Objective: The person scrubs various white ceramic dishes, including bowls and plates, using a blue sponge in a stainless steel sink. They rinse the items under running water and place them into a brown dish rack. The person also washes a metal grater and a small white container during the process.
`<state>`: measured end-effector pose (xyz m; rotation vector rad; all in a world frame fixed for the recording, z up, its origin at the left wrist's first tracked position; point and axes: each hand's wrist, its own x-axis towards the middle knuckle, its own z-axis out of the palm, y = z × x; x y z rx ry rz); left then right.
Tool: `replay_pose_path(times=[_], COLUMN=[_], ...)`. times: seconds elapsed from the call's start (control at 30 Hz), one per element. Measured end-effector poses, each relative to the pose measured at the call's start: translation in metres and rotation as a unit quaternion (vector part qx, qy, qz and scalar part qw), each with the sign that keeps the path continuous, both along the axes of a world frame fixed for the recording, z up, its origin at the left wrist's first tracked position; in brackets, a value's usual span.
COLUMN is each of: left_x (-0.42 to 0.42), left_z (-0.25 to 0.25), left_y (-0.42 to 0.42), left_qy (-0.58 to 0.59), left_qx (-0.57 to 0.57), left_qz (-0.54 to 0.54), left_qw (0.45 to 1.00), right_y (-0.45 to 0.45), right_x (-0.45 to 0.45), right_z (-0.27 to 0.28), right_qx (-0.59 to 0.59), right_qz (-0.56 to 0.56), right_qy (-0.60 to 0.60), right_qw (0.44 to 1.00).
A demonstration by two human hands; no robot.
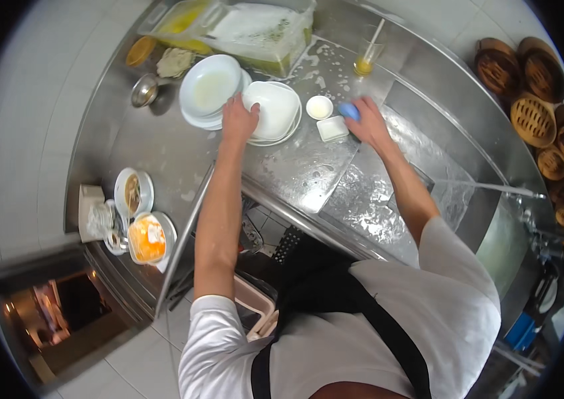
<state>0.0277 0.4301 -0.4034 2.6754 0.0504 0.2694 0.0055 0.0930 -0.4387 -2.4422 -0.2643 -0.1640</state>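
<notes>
My left hand (pixel 240 118) reaches over the counter to the rim of a stack of round white plates (pixel 193 90) and a squarish white dish (pixel 274 110), touching between them; whether its fingers grip either is unclear. The squarish dish rests on other white plates. My right hand (pixel 367 122) holds a blue object (pixel 349 111), perhaps a sponge or ball. Beside it are a small round white bowl (pixel 319 107) with pale contents and a small square white dish (pixel 333 128).
Plastic tubs of yellowish liquid (pixel 272 50), a glass (pixel 363 65) with a stick, a metal bowl (pixel 144 91) and a beige cloth (pixel 175 62) line the back. Food bowls (pixel 147 238) stand left. Steamer baskets (pixel 533 119) are at the right; a metal edge runs before me.
</notes>
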Motion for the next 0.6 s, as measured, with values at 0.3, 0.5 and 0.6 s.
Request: replay_pose_path(times=[0.3,0.5,0.6], left_x=[0.053,0.052,0.025], left_z=[-0.029,-0.024,-0.02], left_y=[-0.005,0.018,0.015], left_qy=[0.288,0.271,0.066], left_qx=[0.042,-0.09,-0.045], left_qz=[-0.082,-0.087,-0.087], left_qw=[0.953,0.954,0.993], right_y=[0.04,0.051,0.037], right_x=[0.038,0.004,0.018], right_z=[0.008,-0.021,-0.012], right_qx=[-0.143,-0.049,-0.017], right_qz=[0.114,-0.02,-0.038], right_qy=[0.153,0.273,0.269], right_qw=[0.971,0.961,0.962])
